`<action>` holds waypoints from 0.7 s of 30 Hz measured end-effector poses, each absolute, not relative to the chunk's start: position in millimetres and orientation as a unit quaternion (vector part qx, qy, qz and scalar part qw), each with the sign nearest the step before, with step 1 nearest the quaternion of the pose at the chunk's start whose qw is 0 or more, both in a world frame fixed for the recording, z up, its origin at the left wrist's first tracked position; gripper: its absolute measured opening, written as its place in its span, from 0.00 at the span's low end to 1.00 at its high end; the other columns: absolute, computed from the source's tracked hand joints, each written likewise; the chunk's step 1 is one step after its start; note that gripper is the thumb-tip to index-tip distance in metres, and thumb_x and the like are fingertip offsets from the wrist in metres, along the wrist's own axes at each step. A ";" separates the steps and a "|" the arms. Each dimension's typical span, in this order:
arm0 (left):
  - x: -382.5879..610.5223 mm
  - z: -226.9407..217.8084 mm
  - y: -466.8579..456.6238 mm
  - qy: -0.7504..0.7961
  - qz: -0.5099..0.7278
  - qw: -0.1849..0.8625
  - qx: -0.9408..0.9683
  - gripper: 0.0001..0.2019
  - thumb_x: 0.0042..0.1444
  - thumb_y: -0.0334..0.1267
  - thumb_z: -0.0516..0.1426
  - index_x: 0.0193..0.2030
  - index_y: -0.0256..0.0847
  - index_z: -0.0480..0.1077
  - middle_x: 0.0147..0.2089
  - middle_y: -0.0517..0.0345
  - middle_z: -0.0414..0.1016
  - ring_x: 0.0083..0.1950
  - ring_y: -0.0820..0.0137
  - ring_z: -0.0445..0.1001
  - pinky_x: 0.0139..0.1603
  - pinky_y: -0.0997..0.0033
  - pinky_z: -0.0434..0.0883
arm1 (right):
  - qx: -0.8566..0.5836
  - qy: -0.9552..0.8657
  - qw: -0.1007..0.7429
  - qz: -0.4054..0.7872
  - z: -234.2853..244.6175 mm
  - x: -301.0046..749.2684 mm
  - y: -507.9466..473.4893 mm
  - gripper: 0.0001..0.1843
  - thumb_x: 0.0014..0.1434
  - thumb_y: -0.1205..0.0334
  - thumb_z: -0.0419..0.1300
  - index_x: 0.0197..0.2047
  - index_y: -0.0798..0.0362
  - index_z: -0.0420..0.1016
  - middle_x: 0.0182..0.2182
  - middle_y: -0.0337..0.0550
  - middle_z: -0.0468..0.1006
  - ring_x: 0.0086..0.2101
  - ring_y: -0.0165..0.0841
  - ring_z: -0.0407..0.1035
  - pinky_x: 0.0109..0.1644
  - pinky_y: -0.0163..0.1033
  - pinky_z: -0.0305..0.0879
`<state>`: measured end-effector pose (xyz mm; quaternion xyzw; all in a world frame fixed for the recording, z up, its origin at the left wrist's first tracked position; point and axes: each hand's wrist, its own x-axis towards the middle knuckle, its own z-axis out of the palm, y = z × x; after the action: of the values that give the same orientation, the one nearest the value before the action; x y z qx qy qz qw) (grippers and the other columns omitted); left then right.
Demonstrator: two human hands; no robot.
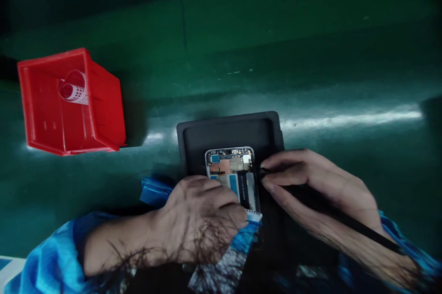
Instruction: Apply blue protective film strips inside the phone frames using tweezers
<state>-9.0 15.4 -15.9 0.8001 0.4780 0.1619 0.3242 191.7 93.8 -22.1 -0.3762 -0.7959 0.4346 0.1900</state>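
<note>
An opened phone (pixel 232 170) with its circuit board and battery bared lies on a black tray (pixel 228 130) on the green bench. My left hand (pixel 200 220) rests curled on the phone's lower left part, fingers pressed on it. My right hand (pixel 311 183) pinches a thin black tool (pixel 359 227) like a pen, its tip touching the phone's right edge by the board. A small white strip (pixel 253 214) sticks out below the phone beside my left fingers. Both blue sleeves show at the bottom.
A red plastic bin (pixel 69 100) stands at the left with a white perforated roll (pixel 73 86) inside. A blue item (pixel 155 190) lies just left of the tray. The green bench (pixel 311 54) stretches behind and to the right.
</note>
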 end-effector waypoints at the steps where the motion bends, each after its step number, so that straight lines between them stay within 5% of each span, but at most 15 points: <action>1: -7.0 -13.4 13.7 0.469 0.161 0.311 0.811 0.05 0.46 0.37 0.55 0.32 0.45 0.67 0.28 0.68 0.71 0.27 0.74 0.65 0.26 0.67 0.63 | -0.375 -0.798 0.194 0.431 -22.1 191.9 93.1 0.12 0.45 0.74 0.61 0.32 0.49 0.70 0.38 0.41 0.71 0.37 0.32 0.70 0.37 0.36 0.70; 4: -1.8 -5.5 13.2 0.452 0.171 0.289 0.827 0.02 0.49 0.36 0.54 0.29 0.43 0.67 0.25 0.69 0.70 0.25 0.76 0.63 0.45 0.65 0.69 | -0.367 -0.802 0.202 0.426 -21.5 194.0 90.1 0.13 0.45 0.74 0.60 0.34 0.49 0.70 0.38 0.41 0.71 0.37 0.33 0.70 0.36 0.37 0.71; 7: -1.1 -1.8 22.2 0.430 0.169 0.278 0.842 0.06 0.52 0.34 0.52 0.26 0.43 0.68 0.24 0.70 0.69 0.22 0.79 0.62 0.65 0.66 0.54 | -0.352 -0.810 0.203 0.424 -21.1 197.0 88.6 0.14 0.45 0.74 0.60 0.35 0.49 0.70 0.40 0.42 0.71 0.36 0.32 0.71 0.36 0.36 0.72; 14: -5.4 -12.5 36.9 0.354 0.119 0.321 0.871 0.04 0.49 0.39 0.55 0.29 0.43 0.66 0.27 0.68 0.67 0.24 0.78 0.60 0.68 0.65 0.49 | -0.346 -0.807 0.195 0.436 -20.6 194.8 91.9 0.10 0.46 0.73 0.59 0.33 0.51 0.69 0.39 0.43 0.70 0.37 0.30 0.71 0.34 0.29 0.71; 21: 0.3 -14.1 36.8 0.352 0.098 0.308 0.879 0.05 0.48 0.31 0.55 0.24 0.43 0.64 0.23 0.67 0.64 0.26 0.77 0.63 0.69 0.66 0.46 | -0.353 -0.800 0.225 0.429 -23.5 193.9 88.9 0.11 0.47 0.72 0.57 0.34 0.50 0.68 0.39 0.40 0.70 0.32 0.27 0.72 0.31 0.28 0.71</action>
<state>0.3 36.8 -14.1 0.8786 0.3521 0.0979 0.3076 193.9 88.9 -23.5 -0.3532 -0.8004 0.4291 0.2247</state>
